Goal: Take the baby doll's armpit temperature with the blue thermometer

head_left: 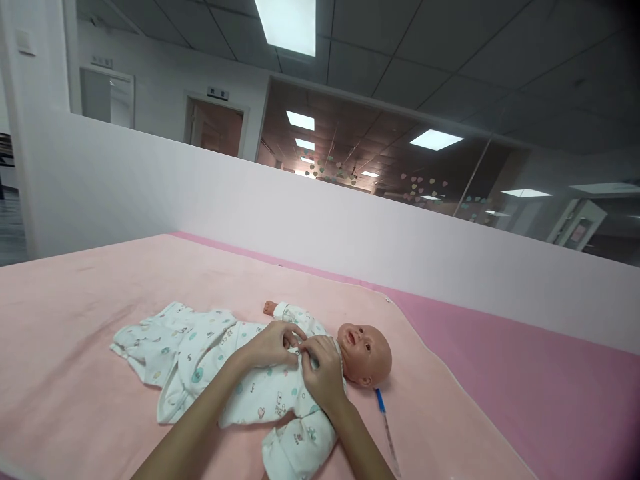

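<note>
A baby doll (367, 353) lies on its back with its head to the right, dressed in a white patterned baby top (265, 393). My left hand (274, 343) rests on the doll's chest, its fingers pinched at the front of the top. Right beside it, my right hand (321, 367) bends over the chest near the neck, also pinching the top's fabric. The fingertips of both hands nearly meet; the exact bit of cloth between them is hidden. White patterned trousers (160, 337) spread to the left, partly under the top. One small doll hand (270, 307) sticks out of the far sleeve.
A thermometer with a blue cap (381, 400) lies close to the doll's head. Beneath everything is a pink blanket (435, 413) over a darker pink mat (525, 353). A low white wall (300, 220) runs behind, with a window (380, 140) above it.
</note>
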Tool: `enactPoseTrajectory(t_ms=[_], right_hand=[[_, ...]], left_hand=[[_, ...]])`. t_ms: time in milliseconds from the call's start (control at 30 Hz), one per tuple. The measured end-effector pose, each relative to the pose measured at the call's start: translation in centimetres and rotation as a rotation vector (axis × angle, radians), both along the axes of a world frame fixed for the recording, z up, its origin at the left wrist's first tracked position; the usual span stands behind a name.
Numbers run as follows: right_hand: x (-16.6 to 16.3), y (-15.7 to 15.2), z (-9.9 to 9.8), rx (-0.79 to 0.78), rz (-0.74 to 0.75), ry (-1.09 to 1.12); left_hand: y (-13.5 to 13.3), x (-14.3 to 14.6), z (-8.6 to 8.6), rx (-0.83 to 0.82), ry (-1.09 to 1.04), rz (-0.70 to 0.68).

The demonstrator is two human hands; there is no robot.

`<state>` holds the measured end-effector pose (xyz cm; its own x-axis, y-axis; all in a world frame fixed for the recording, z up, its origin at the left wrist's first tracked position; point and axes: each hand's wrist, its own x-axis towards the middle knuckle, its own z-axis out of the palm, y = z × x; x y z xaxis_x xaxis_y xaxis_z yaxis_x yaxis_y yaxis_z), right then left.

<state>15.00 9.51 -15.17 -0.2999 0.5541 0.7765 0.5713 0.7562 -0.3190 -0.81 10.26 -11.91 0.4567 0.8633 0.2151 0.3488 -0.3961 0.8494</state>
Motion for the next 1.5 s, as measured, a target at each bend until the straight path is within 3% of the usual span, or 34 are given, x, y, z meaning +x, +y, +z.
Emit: enactPoseTrajectory(t_ms=[500, 733, 1033, 1500], right_hand=[[0.3, 0.5, -0.4, 0.025, 0.030, -0.013], [0.1, 0.4, -0.3, 0.003, 0.033, 0.000], [0.0, 0.0, 0.1, 0.013, 0.021, 0.016], [0.0, -0.2, 0.3, 0.027, -0.002, -0.028]], left_hand=[[0.1, 0.2, 0.1, -0.071, -0.084, 0.008], [1.3, -0.5, -1.0, -0.205, -0.180, -0.065], [1.5, -1.2, -1.0, -0.395, -0.400, -0.197], [1.5, -1.3, -0.8, -0.385, -0.376, -0.211]])
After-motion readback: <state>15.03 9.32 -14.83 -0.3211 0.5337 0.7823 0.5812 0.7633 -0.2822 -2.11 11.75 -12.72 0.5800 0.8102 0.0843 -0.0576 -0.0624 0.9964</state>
